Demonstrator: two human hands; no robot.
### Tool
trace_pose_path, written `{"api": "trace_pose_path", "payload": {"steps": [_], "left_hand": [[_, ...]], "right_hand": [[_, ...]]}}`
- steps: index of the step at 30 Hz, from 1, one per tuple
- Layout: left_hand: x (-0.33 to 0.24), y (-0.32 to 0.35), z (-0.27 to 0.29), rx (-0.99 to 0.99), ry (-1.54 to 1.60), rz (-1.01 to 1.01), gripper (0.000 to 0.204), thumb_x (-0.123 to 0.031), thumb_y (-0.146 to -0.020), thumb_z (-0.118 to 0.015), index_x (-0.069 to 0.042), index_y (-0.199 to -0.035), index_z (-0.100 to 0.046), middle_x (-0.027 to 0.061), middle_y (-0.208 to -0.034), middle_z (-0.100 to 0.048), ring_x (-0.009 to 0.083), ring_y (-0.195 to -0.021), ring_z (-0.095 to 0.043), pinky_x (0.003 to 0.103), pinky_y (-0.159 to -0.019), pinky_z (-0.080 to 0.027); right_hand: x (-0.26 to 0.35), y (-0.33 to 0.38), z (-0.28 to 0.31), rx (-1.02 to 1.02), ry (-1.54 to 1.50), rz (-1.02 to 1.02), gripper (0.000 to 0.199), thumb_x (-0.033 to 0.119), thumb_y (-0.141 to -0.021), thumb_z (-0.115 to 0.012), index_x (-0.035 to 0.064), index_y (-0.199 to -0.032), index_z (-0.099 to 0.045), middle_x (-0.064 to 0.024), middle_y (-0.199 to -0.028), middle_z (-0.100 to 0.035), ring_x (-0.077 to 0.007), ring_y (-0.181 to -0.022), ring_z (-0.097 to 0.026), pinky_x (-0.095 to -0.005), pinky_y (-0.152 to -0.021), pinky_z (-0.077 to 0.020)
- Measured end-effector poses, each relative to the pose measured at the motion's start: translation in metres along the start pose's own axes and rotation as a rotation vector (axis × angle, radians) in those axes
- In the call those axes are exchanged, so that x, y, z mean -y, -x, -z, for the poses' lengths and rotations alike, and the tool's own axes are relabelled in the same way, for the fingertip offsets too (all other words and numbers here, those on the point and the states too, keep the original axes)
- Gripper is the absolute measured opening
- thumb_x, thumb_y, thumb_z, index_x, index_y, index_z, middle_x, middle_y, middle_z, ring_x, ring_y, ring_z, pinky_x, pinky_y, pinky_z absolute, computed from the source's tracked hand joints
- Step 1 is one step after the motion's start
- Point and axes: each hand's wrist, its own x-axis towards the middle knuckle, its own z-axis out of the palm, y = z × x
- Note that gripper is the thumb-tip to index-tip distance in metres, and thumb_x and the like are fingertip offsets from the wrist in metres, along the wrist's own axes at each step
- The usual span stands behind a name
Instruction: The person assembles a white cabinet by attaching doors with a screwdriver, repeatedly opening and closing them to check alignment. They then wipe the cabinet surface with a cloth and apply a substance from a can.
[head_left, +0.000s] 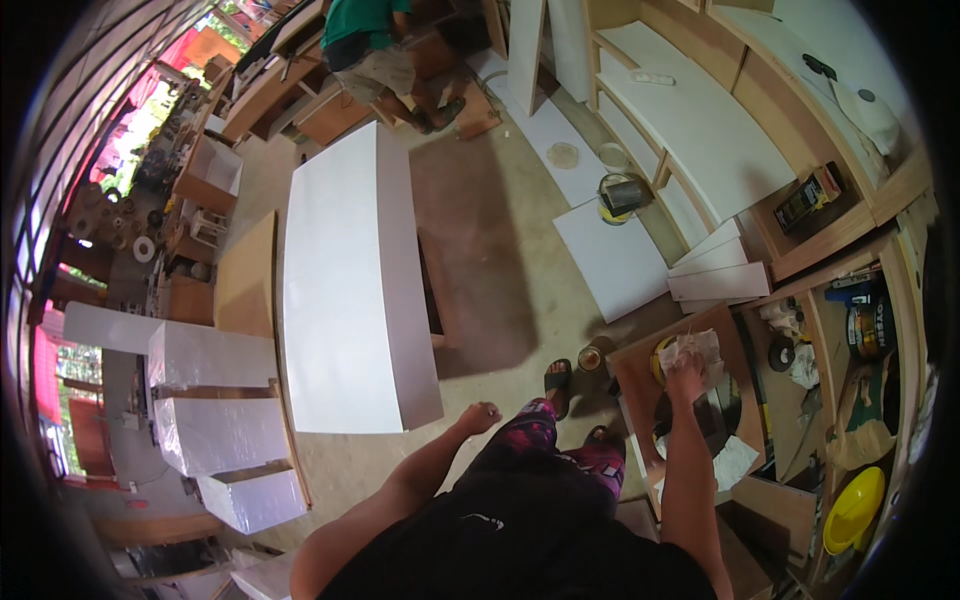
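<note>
My right hand (685, 380) reaches out over a brown wooden board (640, 362) on the right. Its fingers are closed on a crumpled whitish rag (697, 347), which may be paper. The rag partly covers a round yellow-rimmed can (659, 360). Below that hand lies another crumpled white sheet (735, 462). My left hand (482, 417) hangs in front of my body, curled into a loose fist; its palm is hidden. Beside it stands a long white cabinet (345, 280), apart from the hand.
A shelf unit (815, 380) at the right holds cans, tape and a yellow hard hat (853, 510). Ahead, an open can (620, 195) stands on white panels (610, 260). A glass jar (592, 358) is by my foot. Another person (365, 50) works at the far side.
</note>
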Motion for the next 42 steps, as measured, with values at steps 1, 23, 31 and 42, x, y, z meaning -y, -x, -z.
{"api": "trace_pose_path", "payload": {"steps": [1, 23, 31, 42], "left_hand": [[0.011, -0.019, 0.010, -0.054, -0.039, -0.017, 0.037, -0.041, -0.084, -0.064, -0.006, -0.095, -0.070, 0.0191, -0.091, -0.070, 0.0386, -0.090, -0.066, 0.047, -0.081, -0.052], [-0.386, -0.187, -0.072, 0.216, -0.205, -0.794, 0.034, -0.024, -0.084, -0.069, -0.004, -0.111, -0.062, 0.0136, -0.102, -0.064, 0.0294, -0.098, -0.063, 0.041, -0.083, -0.051], [-0.442, -0.167, -0.149, 0.099, -0.710, -0.853, 0.064, -0.024, -0.069, -0.079, -0.009, -0.125, -0.052, 0.0154, -0.124, -0.045, 0.0357, -0.117, -0.048, 0.050, -0.099, -0.039], [-0.409, -0.142, -0.146, -0.036, -0.493, -0.809, 0.056, -0.019, -0.074, -0.075, -0.006, -0.124, -0.053, 0.0199, -0.133, -0.042, 0.0433, -0.122, -0.045, 0.050, -0.100, -0.040]], "right_hand": [[0.015, 0.002, 0.000, -0.002, 0.017, -0.029, 0.043, 0.022, -0.080, -0.068, 0.0215, -0.122, -0.058, -0.0083, -0.141, -0.044, -0.0345, -0.131, -0.040, -0.0483, -0.107, -0.0339], [-0.193, 0.138, 0.069, -0.384, -2.454, -0.122, 0.056, 0.042, -0.097, -0.046, 0.0103, -0.142, -0.042, -0.0128, -0.142, -0.048, -0.0337, -0.131, -0.044, -0.0535, -0.112, -0.0317], [-0.228, 0.165, 0.079, -0.614, -2.568, -0.181, 0.063, 0.052, -0.097, -0.039, 0.0108, -0.145, -0.040, -0.0135, -0.145, -0.045, -0.0374, -0.133, -0.042, -0.0575, -0.111, -0.0310], [-0.170, 0.115, 0.059, -0.254, -2.336, -0.647, 0.072, 0.052, -0.087, -0.061, 0.0092, -0.141, -0.042, -0.0097, -0.132, -0.055, -0.0294, -0.119, -0.055, -0.0434, -0.101, -0.0461]]}}
